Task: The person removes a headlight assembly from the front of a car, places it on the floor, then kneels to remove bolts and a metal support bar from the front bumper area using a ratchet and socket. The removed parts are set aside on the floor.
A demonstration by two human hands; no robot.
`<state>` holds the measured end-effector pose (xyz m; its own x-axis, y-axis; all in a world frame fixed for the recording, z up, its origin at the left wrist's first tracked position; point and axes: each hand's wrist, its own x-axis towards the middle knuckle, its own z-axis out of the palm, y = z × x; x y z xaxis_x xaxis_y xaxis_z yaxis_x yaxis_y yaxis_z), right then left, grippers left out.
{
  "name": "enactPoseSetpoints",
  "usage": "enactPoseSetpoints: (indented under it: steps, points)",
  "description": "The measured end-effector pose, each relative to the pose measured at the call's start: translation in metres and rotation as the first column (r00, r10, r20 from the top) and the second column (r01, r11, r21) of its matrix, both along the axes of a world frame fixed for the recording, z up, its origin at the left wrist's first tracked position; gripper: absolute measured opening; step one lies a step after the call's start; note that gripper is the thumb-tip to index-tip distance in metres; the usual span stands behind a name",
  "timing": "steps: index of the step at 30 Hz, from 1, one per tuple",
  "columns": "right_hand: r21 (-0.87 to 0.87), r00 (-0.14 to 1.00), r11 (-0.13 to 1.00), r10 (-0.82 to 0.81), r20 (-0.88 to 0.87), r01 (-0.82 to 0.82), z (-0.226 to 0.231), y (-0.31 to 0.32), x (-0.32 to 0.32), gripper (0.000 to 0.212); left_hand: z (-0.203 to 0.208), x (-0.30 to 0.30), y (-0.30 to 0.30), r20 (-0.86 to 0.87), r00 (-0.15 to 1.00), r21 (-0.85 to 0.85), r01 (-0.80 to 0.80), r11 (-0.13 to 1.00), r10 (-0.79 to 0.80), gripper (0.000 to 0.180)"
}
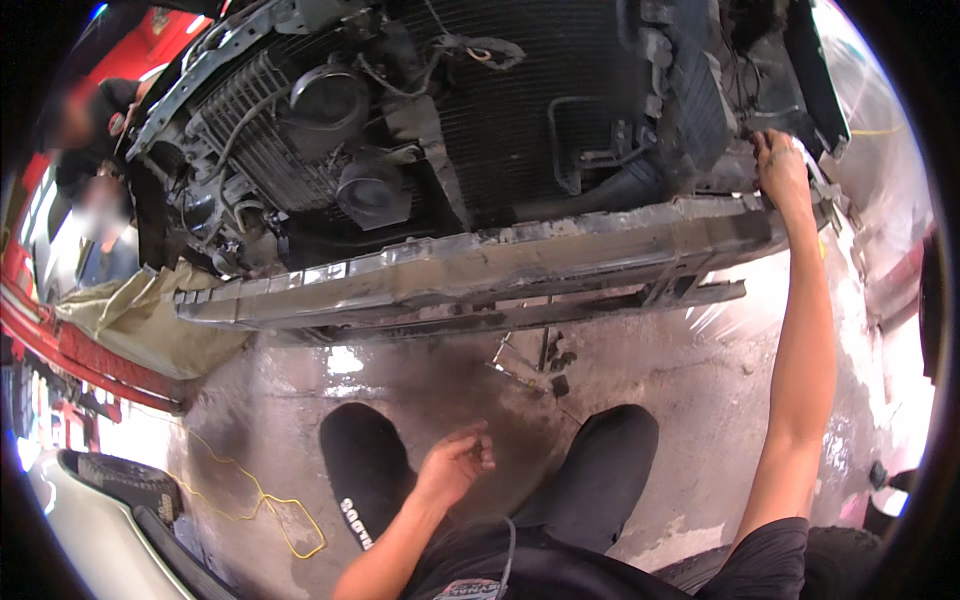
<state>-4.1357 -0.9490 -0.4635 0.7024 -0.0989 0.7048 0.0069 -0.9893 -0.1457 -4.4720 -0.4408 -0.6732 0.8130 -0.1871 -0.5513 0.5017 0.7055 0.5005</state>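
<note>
In front of me is a car's exposed front end, with a long dirty metal bumper beam across its lower edge. My right hand reaches to the right end of the beam. Its fingers curl beside the body corner, and whatever they hold there is hidden. Over my lap, my left hand hangs with loosely bent fingers somewhat apart, and nothing shows in it. Behind the beam are a dark finned radiator, a round horn-like part and a larger round part.
Below the beam, a thin-framed metal item lies on the wet, stained floor. A yellow cord loops at left, near a pale car panel. Tan cloth drapes by a red rail. Another person is at far left.
</note>
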Motion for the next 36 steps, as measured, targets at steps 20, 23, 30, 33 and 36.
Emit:
enactPoseSetpoints:
  steps: [20, 23, 30, 33, 36]
  points:
    - [0.149, 0.988, 0.98, -0.141, 0.057, 0.131, 0.009, 0.042, -0.038, 0.03, 0.02, 0.012, 0.005, -0.096, 0.988, 0.24, 0.141, 0.961, -0.121, 0.032]
    - [0.122, 0.986, 0.988, -0.109, 0.127, 0.093, 0.0, 0.032, -0.031, 0.031, 0.048, 0.022, 0.011, -0.021, 0.994, 0.194, 0.112, 0.975, -0.11, 0.029]
    - [0.196, 0.991, 0.981, -0.028, 0.129, 0.002, -0.002, 0.007, -0.002, 0.031, 0.155, 0.049, 0.054, 0.578, 0.812, 0.45, -0.399, 0.799, 0.08, 0.02]
    - [0.689, 0.935, 0.639, 0.153, 0.32, -0.341, 0.013, 0.001, -0.03, 0.029, 0.204, 0.072, 0.081, 0.853, 0.52, 0.454, -0.686, 0.568, -0.053, 0.019]
    - [0.617, 0.824, 0.629, 0.067, 0.563, -0.473, 0.023, 0.054, -0.083, 0.022, 0.238, 0.1, 0.118, 0.87, 0.424, 0.482, -0.841, 0.246, -0.253, 0.022]
